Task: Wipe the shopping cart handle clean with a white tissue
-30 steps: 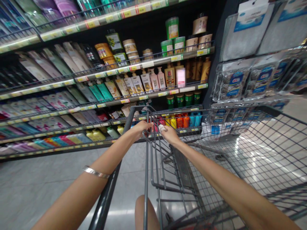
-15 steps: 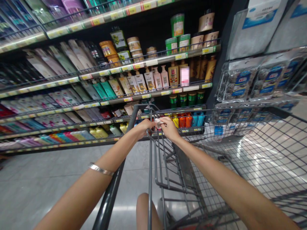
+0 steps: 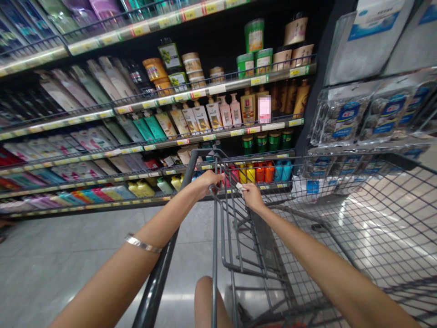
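My left hand grips the top wire rim of a grey shopping cart at its near corner. My right hand is just to the right, fingers closed on a small white wad pressed against the cart's wire. A silver bangle circles my left forearm. The cart's dark handle bar runs diagonally below my left arm. The folded child-seat flap hangs inside the cart under my hands.
Store shelves of shampoo bottles and jars fill the left and centre. A rack of packaged cloths hangs at the right. Shiny grey floor lies left of the cart. My knee shows at the bottom.
My right hand has slid down and right along the cart's wire, away from my left hand, still holding the white wad. The view shifted slightly.
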`<state>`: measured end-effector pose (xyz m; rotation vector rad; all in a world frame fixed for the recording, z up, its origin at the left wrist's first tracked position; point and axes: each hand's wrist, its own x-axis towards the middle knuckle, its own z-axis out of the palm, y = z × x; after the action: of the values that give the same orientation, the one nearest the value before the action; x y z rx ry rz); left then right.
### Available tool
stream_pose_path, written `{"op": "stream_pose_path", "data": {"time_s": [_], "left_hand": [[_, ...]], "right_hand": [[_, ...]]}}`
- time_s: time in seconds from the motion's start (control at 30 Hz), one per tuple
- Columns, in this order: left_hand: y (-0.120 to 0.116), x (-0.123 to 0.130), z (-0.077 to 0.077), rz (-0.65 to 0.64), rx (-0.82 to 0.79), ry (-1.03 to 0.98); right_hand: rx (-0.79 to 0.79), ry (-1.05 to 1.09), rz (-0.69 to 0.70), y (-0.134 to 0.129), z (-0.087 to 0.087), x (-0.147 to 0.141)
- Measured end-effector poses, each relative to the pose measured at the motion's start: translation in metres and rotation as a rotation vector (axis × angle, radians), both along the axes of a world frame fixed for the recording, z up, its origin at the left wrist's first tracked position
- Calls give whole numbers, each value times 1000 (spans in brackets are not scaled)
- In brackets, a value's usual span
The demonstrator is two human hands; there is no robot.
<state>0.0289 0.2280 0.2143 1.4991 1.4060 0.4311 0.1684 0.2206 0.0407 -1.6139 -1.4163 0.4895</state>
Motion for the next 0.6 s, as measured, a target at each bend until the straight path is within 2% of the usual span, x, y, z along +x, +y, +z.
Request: {"op": "stream_pose_path", "data": {"time_s": [0.1, 0.2, 0.47, 0.6], "left_hand": [[-2, 1, 2, 5, 2, 22], [-3, 3, 3, 14, 0, 46], [-3, 2, 4, -7, -17, 51], [-4, 2, 4, -6, -18, 34]], "right_hand": [[-56, -41, -4, -9, -16, 10], [-98, -83, -7, -13, -23, 14], [-190, -142, -112, -12, -21, 4], [-204, -104, -143, -3, -13, 5]]}}
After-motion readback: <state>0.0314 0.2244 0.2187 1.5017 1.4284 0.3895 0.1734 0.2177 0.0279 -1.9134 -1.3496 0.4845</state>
